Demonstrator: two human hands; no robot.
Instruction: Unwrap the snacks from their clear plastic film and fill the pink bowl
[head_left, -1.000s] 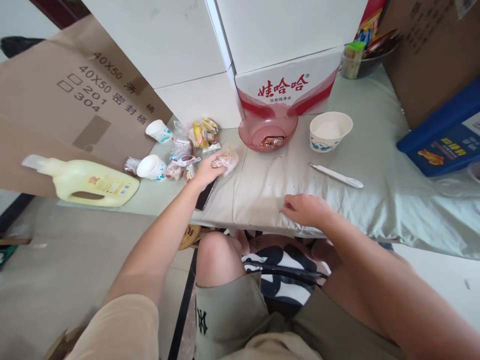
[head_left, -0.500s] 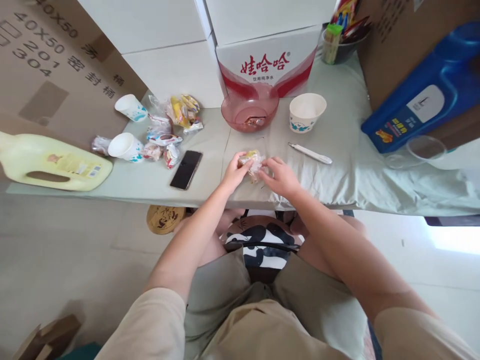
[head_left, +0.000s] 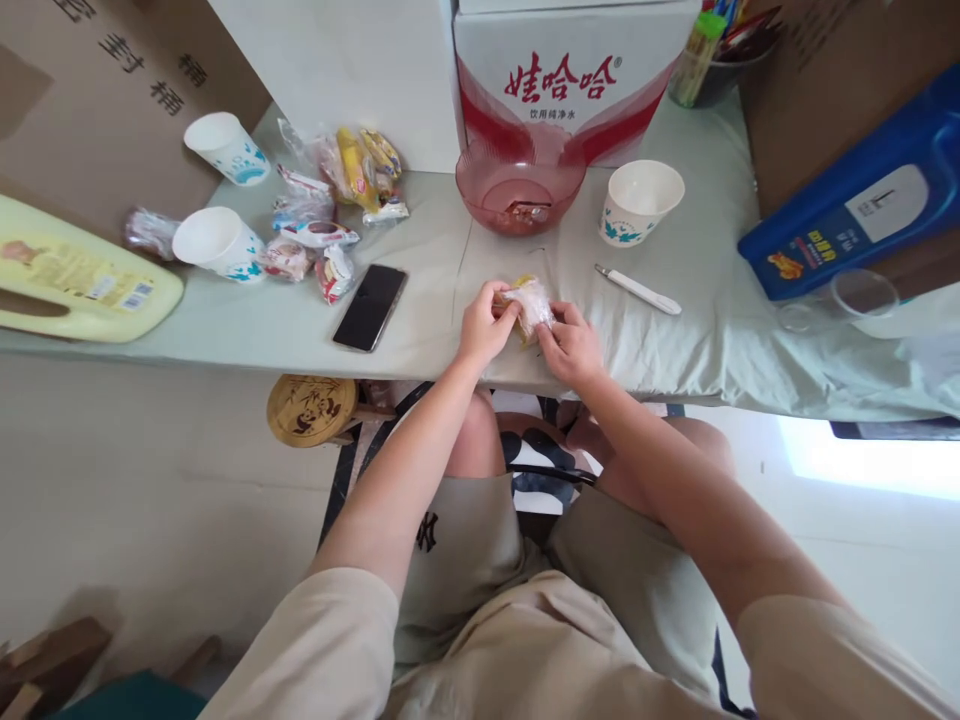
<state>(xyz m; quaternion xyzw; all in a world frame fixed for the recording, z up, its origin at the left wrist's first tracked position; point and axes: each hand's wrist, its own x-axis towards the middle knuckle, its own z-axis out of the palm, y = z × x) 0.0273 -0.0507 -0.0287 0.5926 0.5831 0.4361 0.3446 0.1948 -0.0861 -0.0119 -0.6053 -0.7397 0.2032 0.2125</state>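
Note:
Both my hands hold a small snack in a clear wrapper just above the cloth-covered table. My left hand pinches its left end and my right hand pinches its right end, fingers closed on the wrapper. Behind them stands a pink transparent bowl with a wrapper lying inside. A white paper cup and a white knife-like tool lie to the right of the hands.
A black phone, a pile of wrapped snacks, two paper cups and a yellow jug lie at the left. A red-printed carton stands behind the bowl. A blue jug and clear cup sit right.
My left hand took a wrapped snack from the pile at the left and carried it to the middle of the table. My right hand came up and gripped its other end.

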